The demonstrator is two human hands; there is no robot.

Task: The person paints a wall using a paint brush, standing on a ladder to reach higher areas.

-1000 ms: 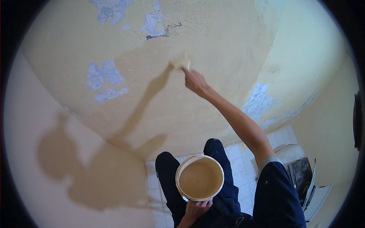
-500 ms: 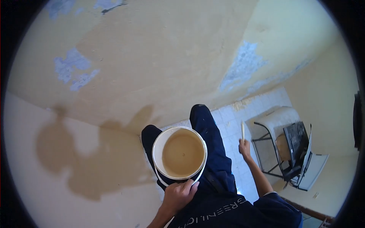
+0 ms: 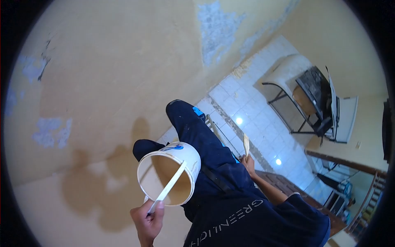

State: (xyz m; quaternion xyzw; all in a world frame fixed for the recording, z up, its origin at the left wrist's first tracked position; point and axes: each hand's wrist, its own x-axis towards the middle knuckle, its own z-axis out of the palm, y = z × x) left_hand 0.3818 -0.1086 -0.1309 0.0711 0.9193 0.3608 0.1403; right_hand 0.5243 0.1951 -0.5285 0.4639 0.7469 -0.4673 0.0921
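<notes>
My left hand (image 3: 149, 220) is closed around the pale handle of a white bucket (image 3: 193, 158). The bucket is tilted by my lap, its mouth facing me, with tan liquid (image 3: 175, 177) inside and a blue mark on its outer wall. Off to the right, my right hand (image 3: 248, 164) grips what looks like a paintbrush (image 3: 246, 145), pale end up and seen nearly edge-on. The brush is well apart from the bucket. My legs (image 3: 214, 150) in dark trousers lie beyond and beside the bucket.
A tan wall (image 3: 123, 61) with bare, peeling patches (image 3: 218, 31) rises ahead. White floor tiles (image 3: 267, 127) lie far below on the right. A covered piece of furniture (image 3: 290, 68) and a dark-framed stand (image 3: 317, 96) are there. A stair railing (image 3: 368, 201) shows at lower right.
The bucket has tipped toward me and shifted left and down, its handle now across the mouth. My right hand with the brush sits nearer my leg. The whole view has turned.
</notes>
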